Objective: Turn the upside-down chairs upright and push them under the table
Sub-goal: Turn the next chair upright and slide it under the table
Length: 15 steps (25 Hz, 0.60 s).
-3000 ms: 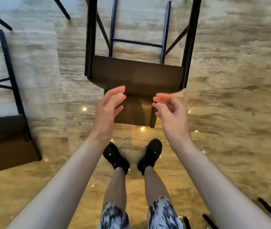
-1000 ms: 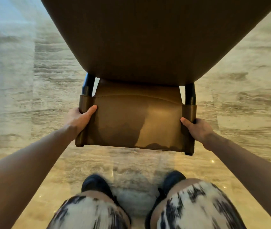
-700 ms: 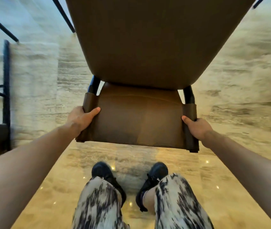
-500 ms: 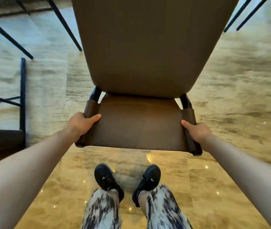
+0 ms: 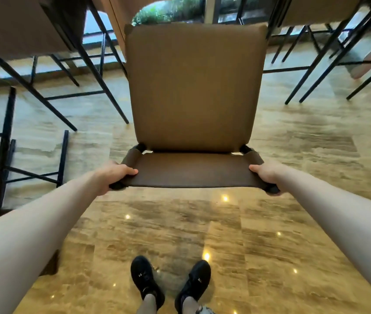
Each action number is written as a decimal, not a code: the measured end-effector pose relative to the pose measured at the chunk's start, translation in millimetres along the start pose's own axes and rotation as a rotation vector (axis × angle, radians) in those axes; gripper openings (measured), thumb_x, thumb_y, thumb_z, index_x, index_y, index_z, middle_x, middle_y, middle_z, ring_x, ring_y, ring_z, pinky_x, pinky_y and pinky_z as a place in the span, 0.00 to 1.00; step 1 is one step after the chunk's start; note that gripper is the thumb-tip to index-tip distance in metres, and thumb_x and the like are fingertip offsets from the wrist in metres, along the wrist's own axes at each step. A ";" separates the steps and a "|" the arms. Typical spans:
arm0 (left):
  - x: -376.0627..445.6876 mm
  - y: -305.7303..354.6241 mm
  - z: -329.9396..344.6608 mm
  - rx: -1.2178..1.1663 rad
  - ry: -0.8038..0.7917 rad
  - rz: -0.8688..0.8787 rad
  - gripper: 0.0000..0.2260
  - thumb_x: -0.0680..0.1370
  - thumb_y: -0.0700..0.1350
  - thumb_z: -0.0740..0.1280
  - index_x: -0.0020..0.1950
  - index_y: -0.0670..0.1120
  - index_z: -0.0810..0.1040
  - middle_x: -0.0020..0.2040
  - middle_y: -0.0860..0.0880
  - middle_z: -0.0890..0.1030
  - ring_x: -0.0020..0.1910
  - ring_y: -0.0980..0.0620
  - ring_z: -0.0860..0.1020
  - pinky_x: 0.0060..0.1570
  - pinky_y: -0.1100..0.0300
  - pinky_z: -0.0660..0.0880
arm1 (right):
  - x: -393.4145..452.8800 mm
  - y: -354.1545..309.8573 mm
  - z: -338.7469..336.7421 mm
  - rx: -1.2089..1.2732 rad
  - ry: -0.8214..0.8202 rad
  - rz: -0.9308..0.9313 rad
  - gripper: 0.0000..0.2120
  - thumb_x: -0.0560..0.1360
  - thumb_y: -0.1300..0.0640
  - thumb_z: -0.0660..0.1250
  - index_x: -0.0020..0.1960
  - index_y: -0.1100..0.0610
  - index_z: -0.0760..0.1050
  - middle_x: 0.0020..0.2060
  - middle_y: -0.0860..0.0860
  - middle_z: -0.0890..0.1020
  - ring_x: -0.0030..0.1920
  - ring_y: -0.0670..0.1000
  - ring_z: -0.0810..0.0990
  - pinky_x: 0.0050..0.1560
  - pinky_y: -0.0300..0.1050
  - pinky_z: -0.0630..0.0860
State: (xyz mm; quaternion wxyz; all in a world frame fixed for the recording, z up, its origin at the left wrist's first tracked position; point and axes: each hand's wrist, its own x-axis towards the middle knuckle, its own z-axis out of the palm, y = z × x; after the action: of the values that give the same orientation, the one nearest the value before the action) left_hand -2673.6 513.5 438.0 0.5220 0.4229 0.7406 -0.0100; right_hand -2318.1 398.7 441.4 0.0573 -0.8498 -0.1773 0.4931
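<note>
Both arms reach forward, nearly straight. The left hand [image 5: 114, 173] and right hand [image 5: 265, 172] clasp opposite ends of the brown chair's [image 5: 193, 87] backrest, fingers curled around it.

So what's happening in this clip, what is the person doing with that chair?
A person grips a brown chair by the two ends of its backrest, left hand on one end, right hand on the other. Its seat faces the camera and its legs are hidden. Another chair is upside down at the left, legs up. Black-legged furniture stands beyond on the polished floor.
</note>
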 end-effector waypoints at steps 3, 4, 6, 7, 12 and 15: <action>-11.1 43.9 -13.4 -0.042 0.140 0.108 0.09 0.78 0.38 0.71 0.55 0.39 0.75 0.46 0.41 0.77 0.34 0.49 0.76 0.19 0.66 0.75 | -8.9 -33.4 -29.5 0.128 0.038 -0.010 0.10 0.81 0.54 0.62 0.44 0.59 0.69 0.36 0.56 0.73 0.31 0.53 0.73 0.22 0.37 0.74; -12.4 55.6 -16.8 -0.074 0.188 0.152 0.08 0.78 0.36 0.70 0.56 0.41 0.76 0.48 0.40 0.78 0.34 0.49 0.76 0.19 0.66 0.75 | -9.2 -43.0 -36.7 0.138 0.064 -0.032 0.09 0.80 0.57 0.62 0.44 0.60 0.69 0.35 0.56 0.73 0.30 0.52 0.73 0.21 0.35 0.72; -12.3 75.7 -21.3 -0.163 0.278 0.230 0.08 0.78 0.34 0.69 0.55 0.44 0.78 0.51 0.40 0.80 0.33 0.48 0.77 0.19 0.65 0.76 | -6.0 -64.2 -48.3 0.125 0.106 -0.086 0.06 0.79 0.60 0.60 0.44 0.60 0.69 0.36 0.57 0.74 0.28 0.53 0.73 0.22 0.35 0.70; -10.9 84.4 -22.4 -0.168 0.320 0.271 0.07 0.78 0.34 0.68 0.53 0.44 0.79 0.51 0.40 0.81 0.32 0.47 0.77 0.21 0.64 0.77 | -3.0 -74.4 -53.9 0.120 0.133 -0.116 0.07 0.79 0.60 0.60 0.43 0.61 0.69 0.38 0.58 0.74 0.29 0.54 0.74 0.23 0.37 0.70; -2.6 126.8 -32.5 0.039 0.460 0.397 0.10 0.79 0.41 0.63 0.41 0.51 0.79 0.45 0.46 0.82 0.43 0.43 0.83 0.50 0.51 0.81 | 12.5 -123.4 -75.6 0.074 0.303 -0.208 0.13 0.75 0.61 0.65 0.34 0.61 0.67 0.44 0.60 0.76 0.33 0.59 0.78 0.22 0.41 0.73; 5.0 154.8 -35.9 0.202 0.561 0.419 0.07 0.78 0.45 0.63 0.44 0.51 0.80 0.45 0.48 0.82 0.49 0.46 0.80 0.50 0.54 0.77 | 20.9 -146.5 -91.3 0.075 0.317 -0.185 0.10 0.73 0.63 0.65 0.35 0.60 0.69 0.45 0.59 0.77 0.34 0.59 0.78 0.19 0.39 0.73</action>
State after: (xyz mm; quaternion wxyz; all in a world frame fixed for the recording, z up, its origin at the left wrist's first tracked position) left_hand -2603.0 632.3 516.5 0.2449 0.6012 0.7476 0.1401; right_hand -2266.2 549.5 510.6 0.1614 -0.8942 -0.2249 0.3520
